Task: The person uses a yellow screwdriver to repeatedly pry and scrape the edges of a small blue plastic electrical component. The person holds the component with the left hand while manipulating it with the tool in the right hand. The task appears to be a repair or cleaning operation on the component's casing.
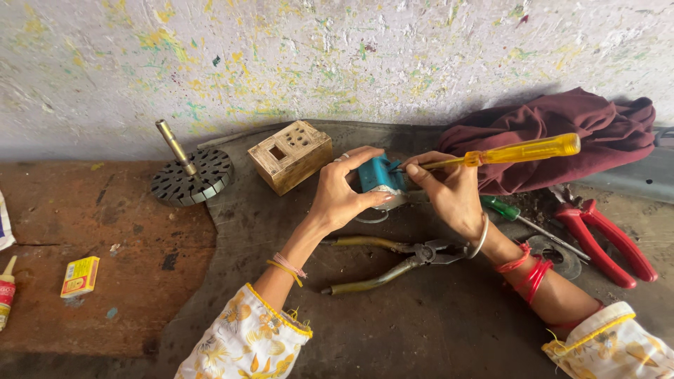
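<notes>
A small blue block (pixel 379 175) is held just above the dark counter (pixel 421 323) by the left hand (pixel 344 196), whose fingers are curled closed around it, the wrist bent back and the forearm angled up from the lower left. A yellow-handled screwdriver (pixel 516 151) is gripped in the closed fingers of the right hand (pixel 449 193), its tip laid against the block. Old pliers (pixel 393 263) are seen beneath both wrists, a wooden box (pixel 289 156) just beside the left hand.
</notes>
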